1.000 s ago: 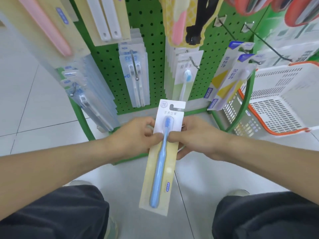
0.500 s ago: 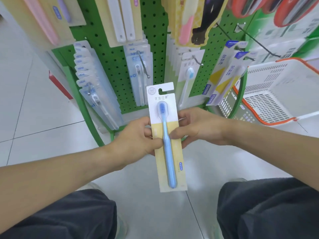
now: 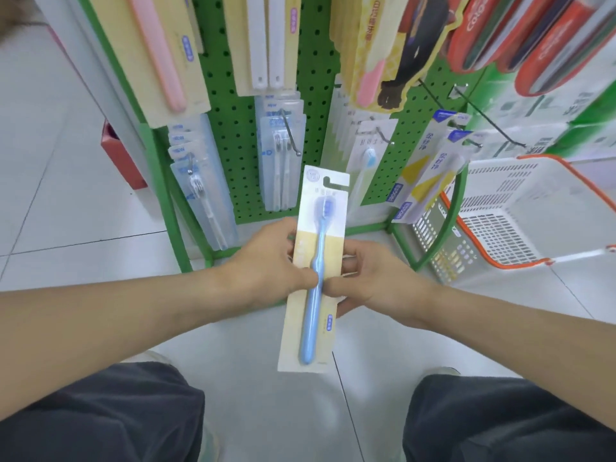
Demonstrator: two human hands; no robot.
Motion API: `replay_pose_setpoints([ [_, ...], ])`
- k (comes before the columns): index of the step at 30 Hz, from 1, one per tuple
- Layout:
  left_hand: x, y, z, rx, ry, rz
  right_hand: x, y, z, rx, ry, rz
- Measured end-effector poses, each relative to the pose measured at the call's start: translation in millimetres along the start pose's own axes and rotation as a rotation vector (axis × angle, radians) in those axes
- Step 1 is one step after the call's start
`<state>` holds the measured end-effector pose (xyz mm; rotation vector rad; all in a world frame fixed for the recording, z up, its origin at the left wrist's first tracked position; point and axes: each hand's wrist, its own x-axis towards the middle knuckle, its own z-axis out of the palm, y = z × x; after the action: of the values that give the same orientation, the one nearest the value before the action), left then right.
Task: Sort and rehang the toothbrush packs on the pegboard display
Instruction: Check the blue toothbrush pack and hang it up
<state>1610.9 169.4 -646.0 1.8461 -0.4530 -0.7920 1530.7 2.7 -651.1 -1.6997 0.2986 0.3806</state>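
You are holding the blue toothbrush pack (image 3: 315, 268) upright in front of the green pegboard (image 3: 313, 91), below its hooks and not yet hung. The likely trouble: the small hang slot at the card's top could miss a hook's tip, and the card could buckle, since you are gripping it only at mid-length. It could also be going onto the wrong peg. Your left hand (image 3: 270, 261) is pinching the pack's left edge, thumb on the front; your right hand (image 3: 370, 278) is pinching the right edge likewise. Neither grip is spread.
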Motion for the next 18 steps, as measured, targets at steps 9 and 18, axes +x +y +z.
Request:
replay_pose_setpoints([
  [9,-6,-8,-11,0.130,-0.123,-0.059,18,-14,-14,0.039,0.073,-0.040],
  [18,-6,-18,7,0.054,-0.154,-0.052,13,-8,-17,-0.019,0.001,0.025],
])
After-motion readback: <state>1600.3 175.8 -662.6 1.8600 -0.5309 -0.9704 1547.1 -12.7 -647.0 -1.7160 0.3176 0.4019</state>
